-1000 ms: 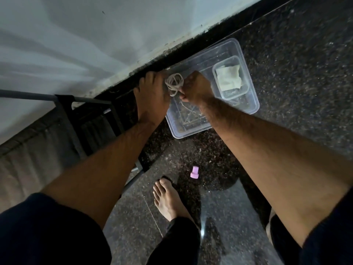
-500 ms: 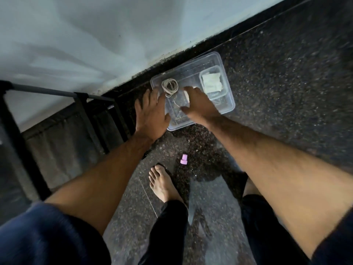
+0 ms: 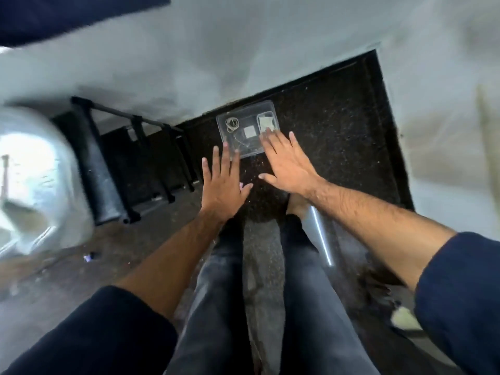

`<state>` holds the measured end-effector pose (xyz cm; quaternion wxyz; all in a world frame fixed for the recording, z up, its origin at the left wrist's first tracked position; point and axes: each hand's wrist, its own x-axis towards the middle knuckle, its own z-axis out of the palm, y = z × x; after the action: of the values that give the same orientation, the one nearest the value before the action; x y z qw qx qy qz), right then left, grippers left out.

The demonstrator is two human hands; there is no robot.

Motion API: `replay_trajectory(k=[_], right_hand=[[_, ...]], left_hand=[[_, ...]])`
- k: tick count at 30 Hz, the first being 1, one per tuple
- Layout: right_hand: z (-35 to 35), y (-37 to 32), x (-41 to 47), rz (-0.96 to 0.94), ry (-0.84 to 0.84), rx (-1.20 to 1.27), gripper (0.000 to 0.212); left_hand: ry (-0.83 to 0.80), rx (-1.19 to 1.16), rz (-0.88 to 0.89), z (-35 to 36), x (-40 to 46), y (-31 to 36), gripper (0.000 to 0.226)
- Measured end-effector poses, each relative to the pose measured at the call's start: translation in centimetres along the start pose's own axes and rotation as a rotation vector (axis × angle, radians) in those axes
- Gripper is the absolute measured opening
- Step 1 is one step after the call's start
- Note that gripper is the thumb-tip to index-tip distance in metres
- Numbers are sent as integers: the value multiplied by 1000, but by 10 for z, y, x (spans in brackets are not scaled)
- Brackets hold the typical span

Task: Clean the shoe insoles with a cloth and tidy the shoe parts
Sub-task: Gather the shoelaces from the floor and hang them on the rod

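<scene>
Stood over dark speckled floor [image 3: 338,125] by a pale wall, black rack [image 3: 108,169] at left, left hand [image 3: 221,185] then right hand [image 3: 286,163] spread flat and empty above the clear plastic box [image 3: 244,152] holding coiled laces [image 3: 232,123] and folded cloth [image 3: 266,123]; judged tidying nearly finished, no insoles seen.

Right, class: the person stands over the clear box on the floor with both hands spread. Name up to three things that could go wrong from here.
1. The clear plastic box sits on the dark floor just ahead of the bare foot; a step forward could kick it.
2. The box has no lid on, so a knock could spill the coiled lace and the folded cloth.
3. The left hand and right hand hold nothing, so they could not steady the box.
</scene>
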<state>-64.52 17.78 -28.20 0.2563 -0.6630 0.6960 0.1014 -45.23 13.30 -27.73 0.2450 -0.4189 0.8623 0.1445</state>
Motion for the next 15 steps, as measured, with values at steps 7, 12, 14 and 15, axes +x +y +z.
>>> replay_trajectory(k=[7,12,14,15], right_hand=[[-146,-50,-87,-180,45,-48,102],[-218,-93,-106,-394,70,-73,97],[-237,-111,-107,-478,73,-73,96],[-245,-122,-106,-523,80,-83,96]], left_hand=[[187,-11,-27,-130,-122,-15,90],[273,-149,-228,-177,-191,-27,87],[299,-172,-300,-184,-215,-29,88],[316,-179,-339,-186,-226,-31,88]])
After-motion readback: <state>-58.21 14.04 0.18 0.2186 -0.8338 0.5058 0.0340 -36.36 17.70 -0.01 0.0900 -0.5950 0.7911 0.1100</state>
